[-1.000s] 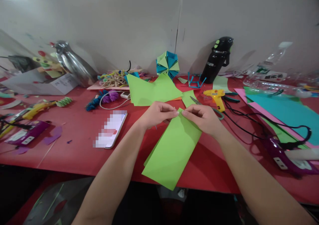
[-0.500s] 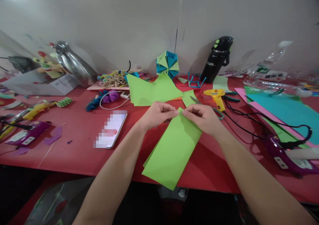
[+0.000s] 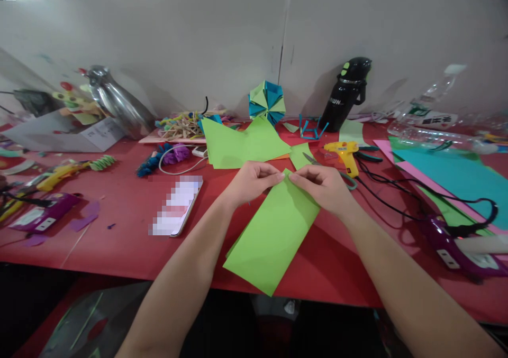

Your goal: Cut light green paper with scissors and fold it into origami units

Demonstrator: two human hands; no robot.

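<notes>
Red table (image 3: pixel 127 252); near its front edge, one layered green sheet (image 3: pixel 273 231), top corner pinched between left hand (image 3: pixel 252 183) and right hand (image 3: pixel 325 186). Apparent step: corner handling; next move needs aligned layers.

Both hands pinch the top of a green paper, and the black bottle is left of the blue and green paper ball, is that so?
Not quite: the head view shows the black bottle right of the paper ball, not left. The left hand and right hand do pinch the top of the green paper.
</notes>
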